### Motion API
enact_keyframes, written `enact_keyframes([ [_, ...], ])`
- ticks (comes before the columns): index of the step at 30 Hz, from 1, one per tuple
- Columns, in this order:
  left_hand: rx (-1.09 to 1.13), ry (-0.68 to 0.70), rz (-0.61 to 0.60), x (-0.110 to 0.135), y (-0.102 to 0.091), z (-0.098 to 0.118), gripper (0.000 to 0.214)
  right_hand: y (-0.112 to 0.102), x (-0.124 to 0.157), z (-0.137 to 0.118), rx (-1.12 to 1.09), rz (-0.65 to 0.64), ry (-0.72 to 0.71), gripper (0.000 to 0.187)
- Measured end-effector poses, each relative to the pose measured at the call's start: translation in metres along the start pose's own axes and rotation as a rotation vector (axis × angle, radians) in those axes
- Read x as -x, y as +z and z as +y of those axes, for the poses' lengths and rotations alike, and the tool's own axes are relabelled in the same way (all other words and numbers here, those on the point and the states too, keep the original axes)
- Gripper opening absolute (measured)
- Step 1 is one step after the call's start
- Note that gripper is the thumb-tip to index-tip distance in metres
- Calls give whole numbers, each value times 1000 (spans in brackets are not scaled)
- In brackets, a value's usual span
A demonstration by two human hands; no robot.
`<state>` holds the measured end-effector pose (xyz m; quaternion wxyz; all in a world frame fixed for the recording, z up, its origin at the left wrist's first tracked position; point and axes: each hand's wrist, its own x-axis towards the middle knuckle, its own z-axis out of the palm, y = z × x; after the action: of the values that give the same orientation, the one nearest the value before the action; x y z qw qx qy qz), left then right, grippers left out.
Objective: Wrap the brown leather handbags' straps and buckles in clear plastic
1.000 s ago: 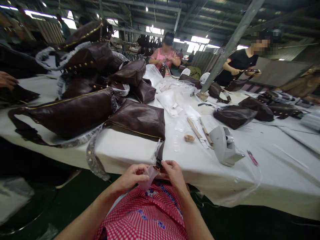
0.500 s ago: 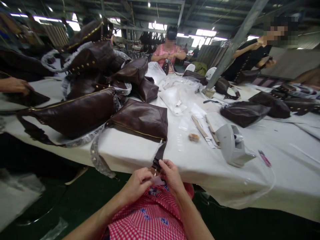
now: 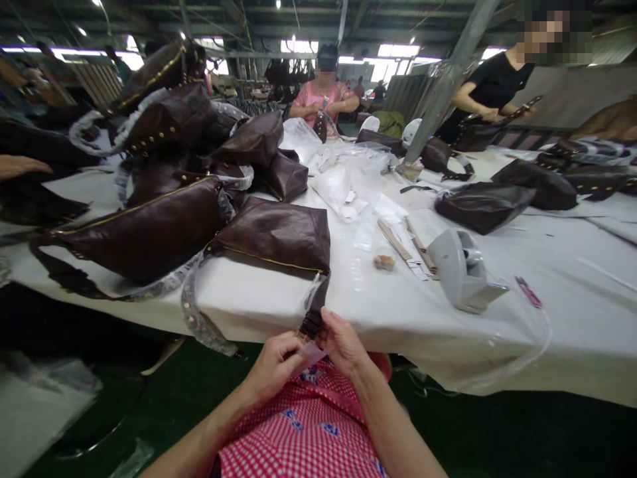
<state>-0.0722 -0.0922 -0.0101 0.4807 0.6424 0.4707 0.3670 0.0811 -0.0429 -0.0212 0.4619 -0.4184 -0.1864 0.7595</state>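
A dark brown leather bag (image 3: 279, 232) with a gold zip lies at the table's near edge. Its strap (image 3: 317, 307) hangs down toward my lap. My right hand (image 3: 344, 342) is closed on the strap's edge near several dark loops. Lower down, my left hand (image 3: 277, 364) pinches at the strap's end, beside a gold-coloured buckle partly hidden by the fingers. Between both hands shows a small pale, thin piece (image 3: 312, 352); whether it is paper or plastic I cannot tell. A plastic-wrapped studded strap (image 3: 196, 312) dangles over the edge to the left.
Another zipped bag (image 3: 144, 229) and a pile of bags (image 3: 179, 126) fill the left. Clear plastic (image 3: 348, 169), cardboard strips (image 3: 398, 242), a grey-white device (image 3: 460, 272) and a pink-handled tool (image 3: 528, 292) lie to the right. Co-workers stand beyond; another person's hand (image 3: 22, 166) reaches in at left.
My hands stay at the strap's end, with the right fingers shifted slightly and the buckle less visible. The view has tilted a little. The co-worker at right now holds a studded strap raised.
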Motion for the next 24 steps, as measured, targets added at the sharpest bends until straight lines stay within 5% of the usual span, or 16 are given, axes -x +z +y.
enact_keyframes([
  [20, 79, -41, 51, 2, 1, 6, 18, 5, 15, 9, 37, -152, -30, 42],
  [24, 179, -139, 20, 1, -5, 4, 15, 1, 11, 4, 52, -221, -19, 43],
])
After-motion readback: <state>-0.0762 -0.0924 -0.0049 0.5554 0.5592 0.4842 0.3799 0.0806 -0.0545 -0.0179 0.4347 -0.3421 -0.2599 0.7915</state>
